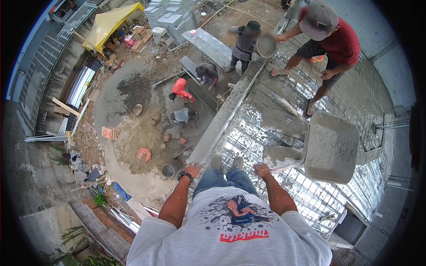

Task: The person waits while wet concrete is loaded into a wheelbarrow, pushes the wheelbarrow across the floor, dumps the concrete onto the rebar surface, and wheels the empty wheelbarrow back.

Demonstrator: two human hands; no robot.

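Observation:
My left hand (193, 169), with a dark watch on its wrist, hangs near the long concrete ledge (202, 153). Its fingers are loosely apart and hold nothing I can see. My right hand (262, 170) has its fingers curled in, with nothing visible inside them. Close to its right side is the end of a wheelbarrow handle (286, 167); I see no grip on it. The wheelbarrow (332, 146) has a cement-coated tray. My shoes (237, 164) are by the ledge and rebar grid (242, 133).
On the slab, a person in a red shirt (344, 42) holds a round pan (266, 45) beside another person (244, 42) at the ledge. Several workers are below the drop on my left, near a sand pile (133, 137) and a bucket (168, 170). Wet concrete (282, 117) partly covers the rebar.

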